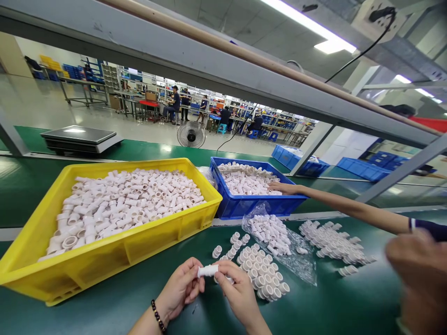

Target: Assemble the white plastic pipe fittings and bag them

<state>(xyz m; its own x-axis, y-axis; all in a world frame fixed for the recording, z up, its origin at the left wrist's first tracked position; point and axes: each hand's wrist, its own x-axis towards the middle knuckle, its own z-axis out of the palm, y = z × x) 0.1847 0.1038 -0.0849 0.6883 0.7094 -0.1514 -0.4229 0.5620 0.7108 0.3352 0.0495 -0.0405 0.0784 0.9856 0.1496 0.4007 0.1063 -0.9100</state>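
Between my two hands is a small white plastic pipe fitting [208, 271], held level above the green table. My left hand [182, 284], with a beaded bracelet at the wrist, pinches its left end. Thumb and fingers of my right hand [237, 291] close on its right end. Part of another white piece shows by the right fingers, mostly hidden. Just beyond my right hand, several white fittings [260, 270] stand upright in a tight group. A few looser ones, one single fitting [217, 251] among them, are past my fingertips.
A yellow bin [132, 249] full of white fittings stands left. A co-worker's hand [284, 187] reaches into a blue bin [258, 204] of fittings. A plastic bag [303, 260] with small white parts and more fittings [335, 242] lie right. A blurred hand [415, 274] is at the right edge.
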